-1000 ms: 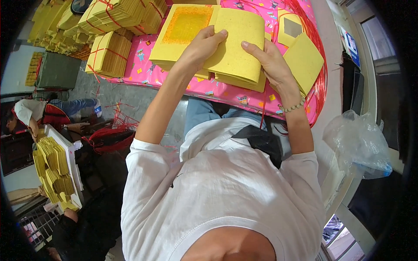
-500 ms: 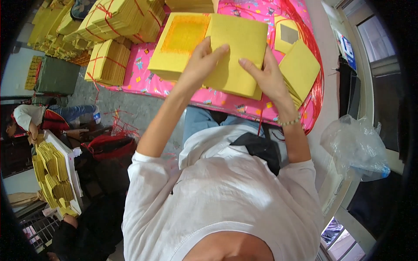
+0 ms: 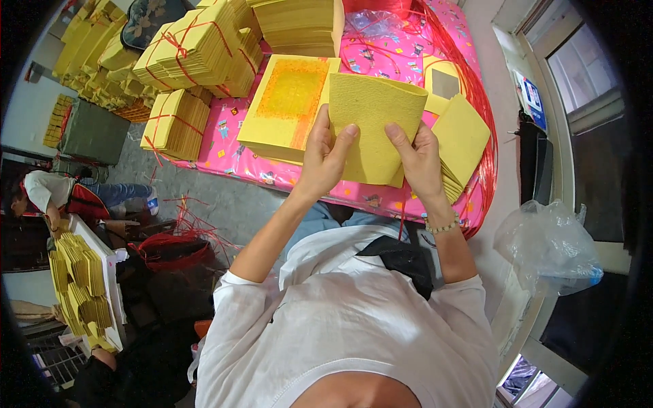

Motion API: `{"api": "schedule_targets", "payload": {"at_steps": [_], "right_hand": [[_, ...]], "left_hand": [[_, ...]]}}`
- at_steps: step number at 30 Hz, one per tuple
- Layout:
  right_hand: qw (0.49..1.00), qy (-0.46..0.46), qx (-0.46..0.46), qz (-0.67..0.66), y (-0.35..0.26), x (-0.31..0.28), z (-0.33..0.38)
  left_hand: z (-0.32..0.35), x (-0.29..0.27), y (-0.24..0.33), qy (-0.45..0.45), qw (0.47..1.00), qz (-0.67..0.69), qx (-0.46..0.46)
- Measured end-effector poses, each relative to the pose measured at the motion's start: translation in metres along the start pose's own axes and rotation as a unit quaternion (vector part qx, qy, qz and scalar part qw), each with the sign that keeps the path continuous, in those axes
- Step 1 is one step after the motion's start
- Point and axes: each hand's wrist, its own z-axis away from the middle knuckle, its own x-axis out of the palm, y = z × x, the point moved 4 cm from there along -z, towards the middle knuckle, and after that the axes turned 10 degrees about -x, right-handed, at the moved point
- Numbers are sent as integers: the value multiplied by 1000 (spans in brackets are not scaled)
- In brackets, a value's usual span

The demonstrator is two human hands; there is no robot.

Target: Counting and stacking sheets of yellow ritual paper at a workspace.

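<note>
Between my two hands stands a sheaf of yellow paper (image 3: 376,126), tilted up and slightly bowed along its top edge. My left hand (image 3: 326,151) grips its left edge, thumb on the near face. On the opposite edge my right hand (image 3: 420,158) is closed the same way, with a beaded bracelet at the wrist. Just left of the sheaf lies a thick yellow paper stack (image 3: 291,88) with an orange printed square on top. To the right, beside my right hand, a fanned pile of yellow paper (image 3: 462,139) rests on the pink table cover (image 3: 235,163).
Tied yellow bundles (image 3: 178,122) stand at the table's left. Red plastic strapping (image 3: 476,88) runs along the right edge. Beyond the sheaf lies a sheet with a grey square (image 3: 445,84). A clear plastic bag (image 3: 547,248) hangs at right. Other people work at a white table (image 3: 109,272) at left.
The sheaf has been tipped more upright and now bows at the top. My hands have slid to its lower side edges, thumbs still on the near face. The whole view has shifted slightly.
</note>
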Motion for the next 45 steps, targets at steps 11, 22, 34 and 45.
{"api": "schedule_targets", "payload": {"at_steps": [11, 22, 34, 45], "right_hand": [[991, 28, -30, 126, -1, -10, -24], [979, -74, 93, 163, 5, -5, -29], [973, -82, 82, 198, 4, -10, -19], [971, -101, 136, 169, 18, -20, 11]], "left_hand": [[1, -5, 0, 18, 997, 31, -71], [-9, -26, 6, 48, 995, -8, -91], [-24, -22, -2, 37, 994, 0, -99], [-28, -21, -8, 61, 994, -11, -88]]}}
